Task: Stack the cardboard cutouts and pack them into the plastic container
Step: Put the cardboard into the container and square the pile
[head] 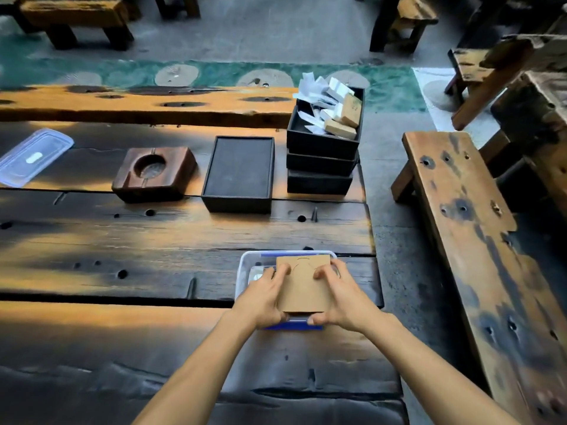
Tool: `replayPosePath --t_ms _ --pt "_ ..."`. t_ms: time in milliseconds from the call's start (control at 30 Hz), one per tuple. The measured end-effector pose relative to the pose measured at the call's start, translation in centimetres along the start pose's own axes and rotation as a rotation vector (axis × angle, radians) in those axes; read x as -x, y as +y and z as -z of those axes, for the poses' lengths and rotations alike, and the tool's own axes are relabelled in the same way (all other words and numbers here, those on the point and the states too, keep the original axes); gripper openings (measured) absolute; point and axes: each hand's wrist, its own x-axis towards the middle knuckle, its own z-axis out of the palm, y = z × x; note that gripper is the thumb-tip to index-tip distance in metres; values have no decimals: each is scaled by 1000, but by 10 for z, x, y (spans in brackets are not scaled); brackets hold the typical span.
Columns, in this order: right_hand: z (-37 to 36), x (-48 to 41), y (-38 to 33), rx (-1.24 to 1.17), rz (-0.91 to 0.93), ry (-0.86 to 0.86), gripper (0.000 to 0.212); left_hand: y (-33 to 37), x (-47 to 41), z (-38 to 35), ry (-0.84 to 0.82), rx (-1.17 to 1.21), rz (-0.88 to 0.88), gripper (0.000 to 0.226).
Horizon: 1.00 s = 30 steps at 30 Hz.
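A stack of brown cardboard cutouts with a curved cut line near its top is held over the clear plastic container, which has a blue rim and sits near the table's right front. My left hand grips the stack's left side and my right hand grips its right side, thumbs under the near edge. The stack hides most of the container's inside; I cannot tell whether it rests on the bottom. The container's clear lid lies at the far left of the table.
On the dark wooden table stand a wooden ashtray block, a black tray and three stacked black boxes, the top one filled with paper and wood pieces. A wooden bench runs along the right.
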Motion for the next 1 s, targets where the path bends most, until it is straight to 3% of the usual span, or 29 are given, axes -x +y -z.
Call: replayPosePath --t_ms 100,333,567,1000 --pt "3 -16 12 175 -20 -76 84 -5 -17 -9 -45 -26 3 85" --pt "-8 -48 36 601 32 -32 82 -11 -49 -29 -61 -76 44 76" --pt "-21 -55 48 706 17 -56 84 -8 -54 -45 -11 -123 93 59" --pt "-30 -63 48 716 -28 -148 92 -23 -69 -59 -52 -125 88 66"
